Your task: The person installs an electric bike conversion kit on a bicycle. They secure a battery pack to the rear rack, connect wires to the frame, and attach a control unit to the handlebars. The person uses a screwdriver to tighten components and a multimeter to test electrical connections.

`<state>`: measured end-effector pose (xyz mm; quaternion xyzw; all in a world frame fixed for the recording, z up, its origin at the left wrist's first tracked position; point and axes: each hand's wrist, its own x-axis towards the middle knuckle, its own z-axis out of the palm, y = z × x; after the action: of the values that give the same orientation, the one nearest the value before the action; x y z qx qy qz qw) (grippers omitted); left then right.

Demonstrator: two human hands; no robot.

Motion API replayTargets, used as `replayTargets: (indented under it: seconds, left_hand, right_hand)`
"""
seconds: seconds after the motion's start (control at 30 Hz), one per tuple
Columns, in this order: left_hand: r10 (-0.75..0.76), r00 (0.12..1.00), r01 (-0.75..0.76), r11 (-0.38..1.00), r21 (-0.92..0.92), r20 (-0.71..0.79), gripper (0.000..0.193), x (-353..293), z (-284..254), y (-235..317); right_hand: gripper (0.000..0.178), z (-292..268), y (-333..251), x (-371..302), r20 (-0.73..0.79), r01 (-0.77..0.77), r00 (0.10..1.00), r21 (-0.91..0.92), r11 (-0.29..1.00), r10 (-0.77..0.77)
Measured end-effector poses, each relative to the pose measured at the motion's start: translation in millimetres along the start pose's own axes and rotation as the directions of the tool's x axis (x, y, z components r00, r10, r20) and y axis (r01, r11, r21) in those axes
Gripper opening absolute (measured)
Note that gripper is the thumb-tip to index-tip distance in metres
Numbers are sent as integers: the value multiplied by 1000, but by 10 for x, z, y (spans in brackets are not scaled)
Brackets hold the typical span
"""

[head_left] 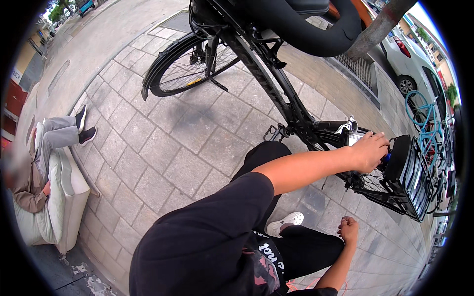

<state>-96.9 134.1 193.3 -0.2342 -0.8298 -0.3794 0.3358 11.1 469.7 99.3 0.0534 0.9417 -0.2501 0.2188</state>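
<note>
A black bicycle (266,84) stands in front of me, its front wheel (190,66) at upper left and its rear end toward the right. My left arm stretches across to the rear end. There my left hand (369,151) is closed, fingers curled over a small blue thing (387,158) that they mostly hide. Just left of that hand is a silver clamp (345,127) on a frame tube. Beyond the fingers sits a black slatted rack (412,180). My right hand (348,230) hangs by my knee, loosely curled and apart from the bicycle; nothing shows in it.
At the left a person (29,177) sits on a pale padded seat (74,197). Grey paving (187,158) lies underfoot. A tree trunk (382,27), a white car (412,61) and a light-blue bicycle (430,126) stand on the right. An orange cord (294,286) lies near my leg.
</note>
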Motion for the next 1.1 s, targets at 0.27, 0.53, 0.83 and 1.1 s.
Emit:
replayTargets:
  seconds: [0.27, 0.53, 0.83, 1.1]
  left_hand:
    - [-15, 996, -21, 910, -413, -83, 22, -796, -1337, 492]
    - [-394, 516, 340, 909, -240, -761, 25, -1926, -3145, -167]
    - [-477, 357, 651, 744, -152, -803, 50, -1757, -3888, -762]
    - [-669, 317, 328, 742, -585, -672, 36, -1405, -3471, -812]
  right_hand:
    - [22, 89, 258, 134, 83, -159, 984, 46, 986, 155]
    - [23, 134, 107, 185, 39, -137, 990, -43, 990, 139]
    - [22, 164, -204, 317, -22, -136, 991, -108, 985, 134]
    - [21, 203, -368, 343, -29, -128, 992, -117, 985, 125]
